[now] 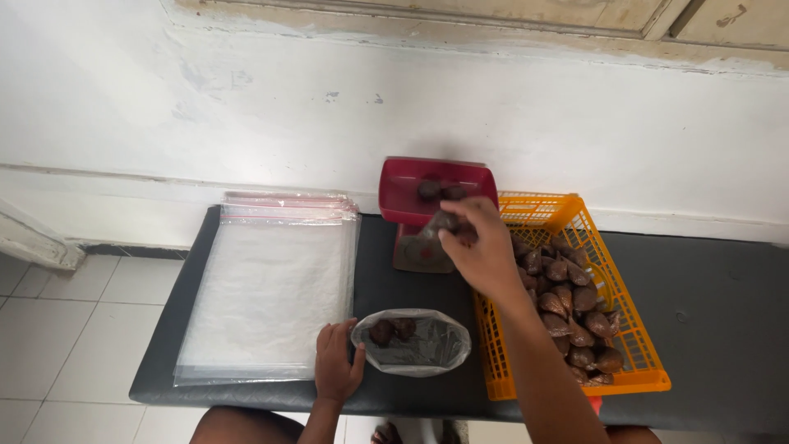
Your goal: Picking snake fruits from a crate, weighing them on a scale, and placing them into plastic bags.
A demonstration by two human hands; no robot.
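My right hand (pixel 483 247) is raised over the front of a red scale (pixel 436 197) and grips a brown scaly fruit (pixel 448 220). Two more dark fruits (pixel 440 191) lie in the scale's red pan. My left hand (pixel 337 362) rests on the dark table and touches the rim of an open clear plastic bag (pixel 411 341), which has two brown fruits (pixel 392 330) inside. An orange plastic basket (pixel 633 362) to the right of my arm holds several brown fruits (pixel 575 312).
A stack of flat clear plastic bags (pixel 271 284) lies on the left part of the dark table (pixel 707 329). A white wall (pixel 246 107) runs behind the table. White floor tiles (pixel 66 329) show at the left.
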